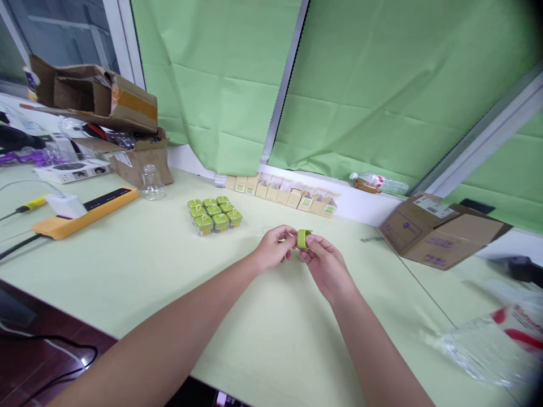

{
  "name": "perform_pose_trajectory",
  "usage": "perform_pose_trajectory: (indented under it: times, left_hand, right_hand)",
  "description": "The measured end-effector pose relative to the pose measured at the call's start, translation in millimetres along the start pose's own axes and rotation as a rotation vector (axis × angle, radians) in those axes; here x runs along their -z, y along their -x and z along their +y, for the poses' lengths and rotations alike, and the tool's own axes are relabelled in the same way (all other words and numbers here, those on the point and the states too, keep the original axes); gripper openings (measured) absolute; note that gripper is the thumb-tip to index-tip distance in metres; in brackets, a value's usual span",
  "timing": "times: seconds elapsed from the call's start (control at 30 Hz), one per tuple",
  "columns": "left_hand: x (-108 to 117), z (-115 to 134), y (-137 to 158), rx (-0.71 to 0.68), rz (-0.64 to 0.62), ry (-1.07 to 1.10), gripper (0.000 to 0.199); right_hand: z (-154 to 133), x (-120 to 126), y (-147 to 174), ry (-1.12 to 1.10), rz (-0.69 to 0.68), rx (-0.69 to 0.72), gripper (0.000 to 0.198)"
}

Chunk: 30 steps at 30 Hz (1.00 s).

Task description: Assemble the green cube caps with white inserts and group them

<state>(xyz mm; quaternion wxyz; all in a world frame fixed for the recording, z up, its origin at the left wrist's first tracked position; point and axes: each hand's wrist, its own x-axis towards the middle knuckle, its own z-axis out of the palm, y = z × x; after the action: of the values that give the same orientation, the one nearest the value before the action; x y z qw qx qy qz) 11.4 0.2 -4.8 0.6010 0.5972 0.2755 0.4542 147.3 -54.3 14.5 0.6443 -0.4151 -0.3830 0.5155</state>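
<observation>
Near the middle of the table, my right hand (326, 263) pinches a small green lid (302, 238) between thumb and fingers, turned on its side. Close against the lid's left edge is my left hand (275, 247), its thumb and index finger pressed together. Whatever lies between those left fingertips is too small to make out. To the left stand several small clear jars (204, 232) in rows, topped with green lids (220, 219) that carry pale loops. A faint clear object (262, 230) shows just behind my left hand.
Small beige cartons (282, 193) line the wall. At left are an orange power strip (91, 212), a clear glass jar (151, 183) and stacked cardboard boxes (136, 107). A cardboard box (432, 234), a lying bottle (382, 183) and a plastic-wrapped pack (492, 345) occupy the right.
</observation>
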Motion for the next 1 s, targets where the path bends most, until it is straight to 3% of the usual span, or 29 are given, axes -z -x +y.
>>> perform_pose_trajectory:
  times: [0.23,0.4,0.67,0.83,1.0]
  left_hand:
    - [0,0,-2,0.021,0.006,0.041,0.015]
    - [1,-11,-7,0.058,-0.009,-0.046,0.018]
    - [1,-8,-6,0.051,-0.008,-0.099,0.018]
    - [1,3,-1,0.095,-0.051,0.070,0.023]
    - [0,7,2,0.163,-0.087,0.339,0.042]
  right_hand:
    - [1,0,-1,-0.071,-0.005,-0.008,0.033]
    - [2,-4,2,-0.066,0.048,0.013,0.047]
    - [-2,-11,6,0.029,0.016,0.055,0.037]
    - [-6,-12,8,0.107,-0.018,0.066,0.034]
    - [4,-12,7,0.318,0.071,0.179,0.041]
